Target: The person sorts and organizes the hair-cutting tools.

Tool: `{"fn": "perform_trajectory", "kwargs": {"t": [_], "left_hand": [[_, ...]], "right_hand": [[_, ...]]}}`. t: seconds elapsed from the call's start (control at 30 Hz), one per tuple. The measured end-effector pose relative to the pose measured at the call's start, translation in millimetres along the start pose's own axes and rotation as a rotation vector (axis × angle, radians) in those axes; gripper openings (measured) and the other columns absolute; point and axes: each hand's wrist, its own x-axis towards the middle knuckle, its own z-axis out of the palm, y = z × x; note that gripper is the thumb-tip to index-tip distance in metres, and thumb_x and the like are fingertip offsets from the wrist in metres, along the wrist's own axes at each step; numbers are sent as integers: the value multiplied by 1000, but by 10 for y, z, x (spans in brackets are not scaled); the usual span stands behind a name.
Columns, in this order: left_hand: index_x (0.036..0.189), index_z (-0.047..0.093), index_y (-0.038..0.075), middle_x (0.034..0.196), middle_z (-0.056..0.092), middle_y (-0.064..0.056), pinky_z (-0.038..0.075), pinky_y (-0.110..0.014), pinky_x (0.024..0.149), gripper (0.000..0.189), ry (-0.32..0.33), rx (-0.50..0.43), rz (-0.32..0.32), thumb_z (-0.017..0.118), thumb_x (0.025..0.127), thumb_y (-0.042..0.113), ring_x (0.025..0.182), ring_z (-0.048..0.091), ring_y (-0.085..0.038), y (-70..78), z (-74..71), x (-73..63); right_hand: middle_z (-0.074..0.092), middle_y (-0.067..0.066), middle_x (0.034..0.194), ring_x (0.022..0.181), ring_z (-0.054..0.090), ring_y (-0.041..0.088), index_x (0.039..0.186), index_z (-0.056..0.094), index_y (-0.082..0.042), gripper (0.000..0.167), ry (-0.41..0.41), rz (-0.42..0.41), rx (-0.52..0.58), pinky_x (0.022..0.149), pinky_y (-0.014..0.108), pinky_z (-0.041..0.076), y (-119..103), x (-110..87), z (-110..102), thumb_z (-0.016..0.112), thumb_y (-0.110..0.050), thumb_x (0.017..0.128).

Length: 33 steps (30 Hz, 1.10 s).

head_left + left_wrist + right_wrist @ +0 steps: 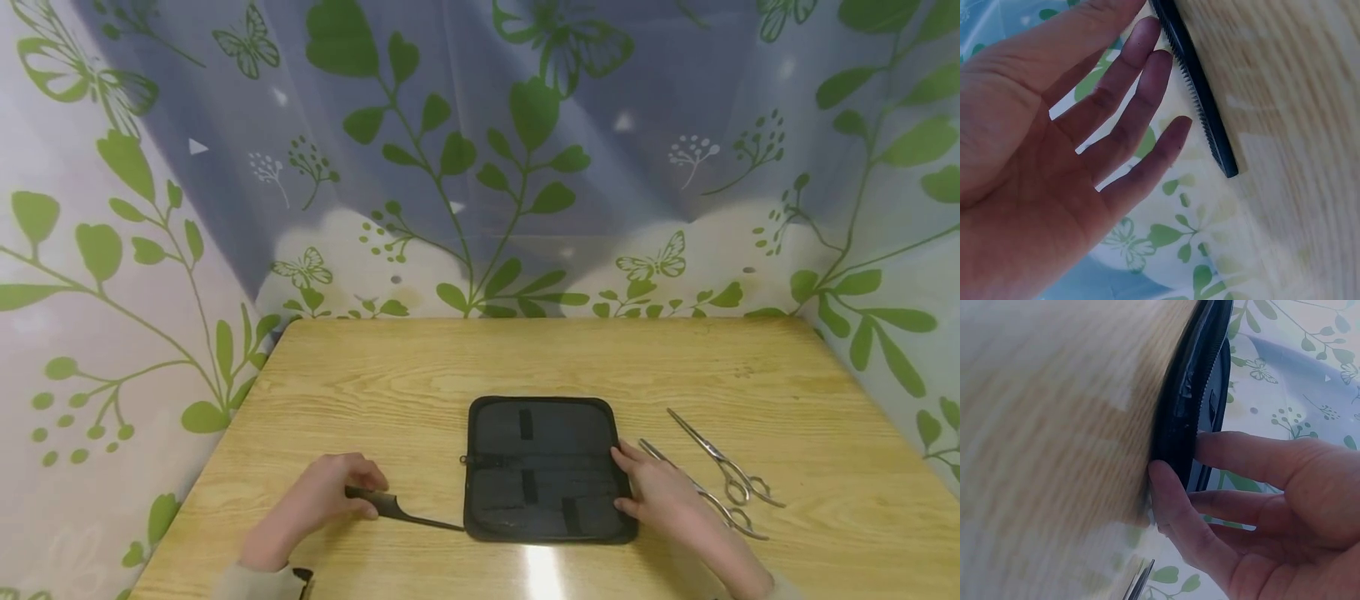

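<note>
On the table, a black tail comb (384,503) lies between the thumb and fingers of my left hand (333,490), its thin tail pointing right to the case's lower left corner. The left wrist view shows the comb's teeth (1200,103) near the spread, bent other fingers. A black zippered case (551,483) lies unfolded, with elastic loops and slots inside. My right hand (663,492) pinches the case's right edge; in the right wrist view, thumb and finger sit on either side of that zippered edge (1179,425).
Two pairs of silver scissors lie right of the case: the farther scissors (717,454), and the nearer scissors (738,522), partly behind my right hand. The wooden table (390,358) meets a leaf-patterned curtain (420,258) at the back and sides.
</note>
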Motion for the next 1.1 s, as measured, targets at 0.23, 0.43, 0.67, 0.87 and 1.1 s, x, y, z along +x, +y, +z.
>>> {"fn": "perform_trajectory", "kwargs": {"t": [0.23,0.43,0.67,0.87,1.1], "left_hand": [[87,71,21,86,64,14,51,-27,73,29,-23,22,-19,91,67,15,78,61,-4,-20,24,18],[87,72,23,83,60,13,47,-28,71,29,-46,13,-21,91,68,15,78,55,-4,-32,13,-7],[83,70,23,85,71,15,53,-27,73,20,-45,-39,-37,86,76,14,79,66,-2,-43,-19,-15],[81,70,24,81,73,16,54,-25,70,15,6,-11,-22,83,81,16,75,66,1,-57,-66,-50],[82,69,26,81,72,16,54,-24,68,16,145,45,6,81,83,14,75,67,0,-42,-118,-54]], "right_hand": [[48,34,145,113,63,45,138,54,12,70,1,1,20,95,57,51,4,-21,0,85,-15,81],[46,33,147,55,44,6,140,53,10,70,-6,9,39,73,38,50,10,-27,-1,84,-15,82],[45,33,147,56,41,4,140,53,10,71,-8,8,45,77,40,51,18,-34,-9,84,-16,82],[48,34,145,62,51,7,138,54,12,68,3,-14,37,82,46,54,33,-33,-5,82,-19,85],[51,31,144,83,67,25,136,58,10,61,52,-34,37,82,46,54,86,-36,31,77,-26,90]]}}
